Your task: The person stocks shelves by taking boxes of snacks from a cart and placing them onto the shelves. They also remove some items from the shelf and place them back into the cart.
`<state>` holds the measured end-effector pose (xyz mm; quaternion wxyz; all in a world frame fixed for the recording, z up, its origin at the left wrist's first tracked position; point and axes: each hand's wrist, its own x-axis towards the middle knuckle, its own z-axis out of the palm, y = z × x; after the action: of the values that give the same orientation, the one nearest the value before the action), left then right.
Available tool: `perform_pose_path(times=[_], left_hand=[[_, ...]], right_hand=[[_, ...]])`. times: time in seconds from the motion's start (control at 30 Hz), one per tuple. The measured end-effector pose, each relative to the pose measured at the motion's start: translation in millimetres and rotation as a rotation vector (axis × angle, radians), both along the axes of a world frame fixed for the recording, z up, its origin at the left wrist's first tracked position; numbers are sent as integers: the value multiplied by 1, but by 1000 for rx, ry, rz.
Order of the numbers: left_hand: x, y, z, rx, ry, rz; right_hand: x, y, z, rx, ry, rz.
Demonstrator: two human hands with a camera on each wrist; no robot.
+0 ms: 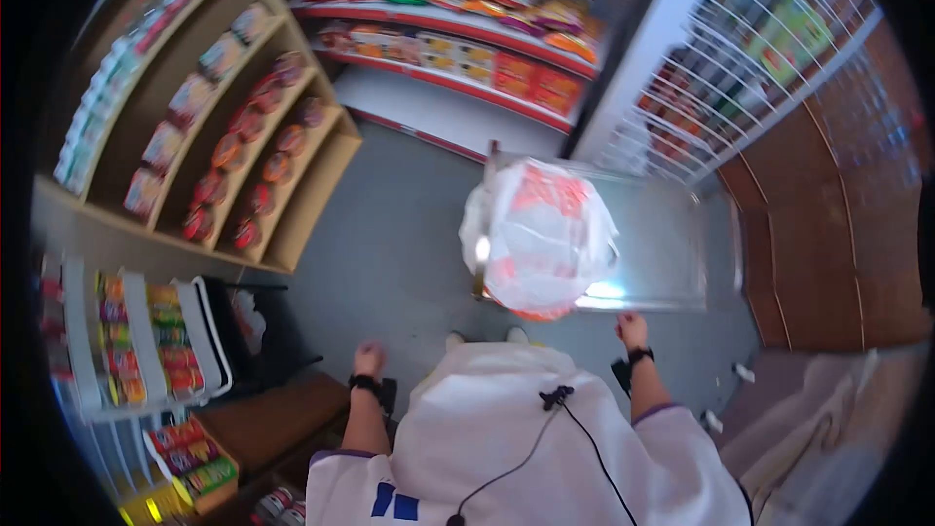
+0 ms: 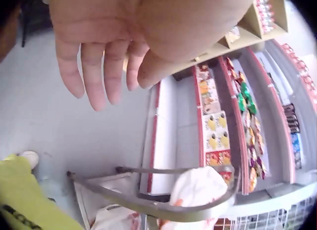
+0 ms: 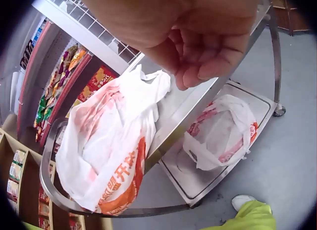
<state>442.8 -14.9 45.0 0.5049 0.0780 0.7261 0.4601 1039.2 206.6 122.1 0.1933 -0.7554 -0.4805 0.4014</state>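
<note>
My left hand [image 1: 369,360] hangs in the air at my left side, holding nothing. In the left wrist view its fingers are relaxed and slightly bent. My right hand [image 1: 631,331] is at the near edge of a metal cart [image 1: 662,248]. The right wrist view shows its fingers loosely curled above the cart's top, with nothing in them. A white plastic bag with red-orange print [image 3: 111,145] rests on the cart's top at the handle end, left of my right hand. Another white bag [image 3: 220,131] lies on the cart's lower tray [image 3: 198,183].
A wooden shelf [image 1: 185,185] with cup noodles stands on the left. Ahead is a red-edged shelf [image 1: 458,58] of packaged snacks. A white wire rack [image 1: 750,58] is at the right, beside stacked brown boxes [image 1: 808,224]. A snack stand [image 1: 146,341] is at near left.
</note>
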Motion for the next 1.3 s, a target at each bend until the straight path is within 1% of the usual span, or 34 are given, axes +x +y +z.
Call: perform_pose_path(times=[0.03,0.07,0.1,0.13,0.2,0.23,0.3,0.37,0.4,0.43,0.47,0.5,0.53,0.57,0.6,0.63,0.67,0.7,0.73,0.77,0.8,0.83,0.87,0.93,0.97,1.03,1.07,1.13,1.17,1.2,1.23,1.27,1.3], left_hand=[[25,38,47,-1,70,29],[39,59,65,49,80,-6],[50,77,79,22,173,-107],[60,86,88,90,249,-187],[71,95,89,97,347,-363],[72,92,85,101,360,-324],[86,85,70,44,351,-451],[90,63,63,-7,351,-455],[91,47,47,-48,347,-398],[93,32,48,-156,394,-394],[92,13,35,-183,377,-359],[93,-4,37,-207,330,-309],[90,-26,20,-190,272,-272],[98,-37,31,-224,205,-165],[97,-53,22,-243,134,-111],[96,-66,20,-245,49,-88],[103,-77,21,-265,38,-67],[115,-79,35,-351,109,-89],[134,-72,67,-439,175,-96],[141,-70,73,-446,176,-65],[148,-70,77,-445,180,-47],[157,-70,80,-442,181,-31],[163,-65,87,-446,171,-6],[169,-52,102,-419,203,-153],[171,-49,94,-421,198,-139],[166,-41,80,-338,278,-174],[169,-33,86,-342,280,-165],[177,-17,114,-352,377,-170],[171,-22,95,-269,365,-147],[171,-22,94,-268,374,-145],[171,-19,93,-287,391,-156],[172,-18,92,-305,403,-166],[174,-19,91,-300,407,-159]], right_hand=[[6,1,-6,12,14,26],[7,2,-9,-8,69,-35],[12,5,-11,-4,-10,50],[15,7,-17,6,40,37],[21,12,-29,-1,115,18],[25,15,-39,-23,201,-33],[24,18,-33,-18,177,-23],[28,24,-35,-2,186,-25],[27,27,-26,-7,143,-9],[26,33,-16,-12,101,6],[39,41,-15,-4,106,10],[59,53,-13,191,-177,154],[80,68,-15,384,-460,293],[103,82,-4,422,-422,147],[127,98,9,456,-381,-1],[171,119,2,531,-68,-229],[192,120,35,755,-954,55],[193,123,87,414,-1021,-53],[212,130,93,429,-1159,-193],[231,136,103,313,-1165,-257],[255,141,93,414,-1175,-336],[274,149,82,364,-1150,-374],[290,154,70,214,-1062,-356],[372,190,-39,58,-813,-400],[362,180,-41,78,-860,-355],[343,160,-50,135,-1000,-236],[339,159,-53,137,-996,-227],[323,150,-38,92,-1087,-288],[316,144,-28,127,-1153,-268],[298,133,-10,126,-1144,-269],[276,119,14,212,-1267,-256],[265,115,27,302,-1393,-241],[270,116,23,176,-1276,-248]])
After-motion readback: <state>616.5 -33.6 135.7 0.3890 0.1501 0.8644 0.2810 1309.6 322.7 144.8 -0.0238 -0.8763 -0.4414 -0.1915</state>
